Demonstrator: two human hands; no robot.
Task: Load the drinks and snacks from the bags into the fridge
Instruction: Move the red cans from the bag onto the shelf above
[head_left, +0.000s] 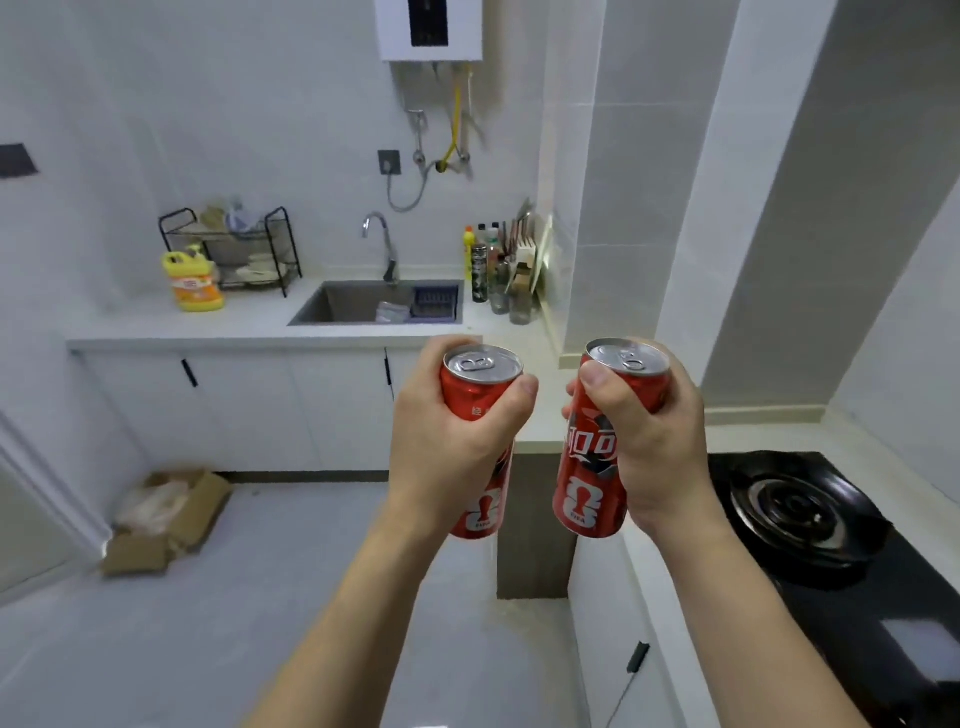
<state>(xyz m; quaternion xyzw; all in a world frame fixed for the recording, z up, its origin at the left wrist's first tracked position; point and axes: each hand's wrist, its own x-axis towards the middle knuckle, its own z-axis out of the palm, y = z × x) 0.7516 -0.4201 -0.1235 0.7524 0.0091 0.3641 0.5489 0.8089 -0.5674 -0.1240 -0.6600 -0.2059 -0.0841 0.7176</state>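
two held cans (597, 457) roughly upright

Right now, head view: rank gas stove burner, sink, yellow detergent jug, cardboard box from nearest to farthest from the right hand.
From the right hand, which holds a red cola can:
1. Gas stove burner, just to its right on the counter.
2. Sink, ahead and to the left.
3. Yellow detergent jug, far left on the counter, and cardboard box, on the floor at left: too close to call.

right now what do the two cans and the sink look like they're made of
Can in left hand and can in right hand: likely aluminium, bare silvery tops with pull tabs, glossy red printed sides. Sink: seemingly stainless steel, dull grey brushed-looking walls.
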